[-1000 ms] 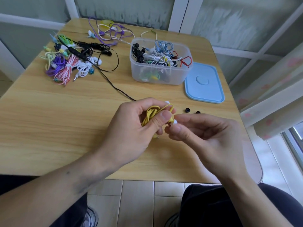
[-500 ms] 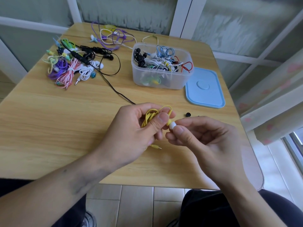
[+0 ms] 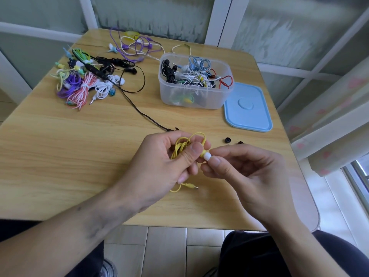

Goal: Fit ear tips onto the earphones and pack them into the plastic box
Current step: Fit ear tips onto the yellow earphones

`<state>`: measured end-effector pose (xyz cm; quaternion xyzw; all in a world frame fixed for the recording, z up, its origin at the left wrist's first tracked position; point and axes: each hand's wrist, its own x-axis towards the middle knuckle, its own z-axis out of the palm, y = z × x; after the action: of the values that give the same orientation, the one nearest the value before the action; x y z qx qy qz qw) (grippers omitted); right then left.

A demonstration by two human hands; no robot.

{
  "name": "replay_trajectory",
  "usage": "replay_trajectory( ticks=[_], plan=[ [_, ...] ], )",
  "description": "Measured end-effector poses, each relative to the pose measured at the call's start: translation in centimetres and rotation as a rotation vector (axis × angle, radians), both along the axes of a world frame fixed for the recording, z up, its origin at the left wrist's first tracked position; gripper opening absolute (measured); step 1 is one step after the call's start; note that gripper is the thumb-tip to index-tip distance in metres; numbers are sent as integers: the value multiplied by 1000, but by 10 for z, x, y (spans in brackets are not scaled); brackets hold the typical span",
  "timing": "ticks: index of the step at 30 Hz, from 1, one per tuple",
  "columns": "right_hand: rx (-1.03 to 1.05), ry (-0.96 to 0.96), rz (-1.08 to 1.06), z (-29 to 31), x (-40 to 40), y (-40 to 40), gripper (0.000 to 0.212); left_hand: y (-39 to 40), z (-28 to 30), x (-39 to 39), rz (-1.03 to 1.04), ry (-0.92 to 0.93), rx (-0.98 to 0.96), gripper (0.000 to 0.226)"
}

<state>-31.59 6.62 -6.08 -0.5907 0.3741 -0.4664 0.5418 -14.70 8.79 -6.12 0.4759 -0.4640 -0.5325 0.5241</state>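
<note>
Wooden table (image 3: 60,156), both hands curled, apparently pinching yellow earphones (image 3: 180,145)

Bare table (image 3: 60,156) left of hands; black cable (image 3: 139,110) crosses path toward plastic box (image 3: 194,96)

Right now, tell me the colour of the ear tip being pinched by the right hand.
White, on the ear tip; the head view shows it best.
</note>
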Motion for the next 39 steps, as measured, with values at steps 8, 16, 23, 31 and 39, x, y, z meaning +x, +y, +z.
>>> replay_trajectory(
  ticks=[8, 16, 23, 31, 39],
  plan=[
    [77, 35, 56, 1, -5, -1, 11, 3, 6, -2, 7, -71, -29, 18],
    [235, -61, 119, -2, -3, -2, 10, 4, 5, -2, 77, -167, -65, 11],
    [3, 2, 43, -2, 1, -2, 8, 2, 5, -4, 122, -4, 40, 10],
    [107, 20, 66, 2, -4, -4, 14, 2, 5, -4, 64, -4, 57, 14],
    [159, 29, 156, 5, -9, -7, 8, 6, 11, -4, -21, -53, 46, 15]
  ],
)
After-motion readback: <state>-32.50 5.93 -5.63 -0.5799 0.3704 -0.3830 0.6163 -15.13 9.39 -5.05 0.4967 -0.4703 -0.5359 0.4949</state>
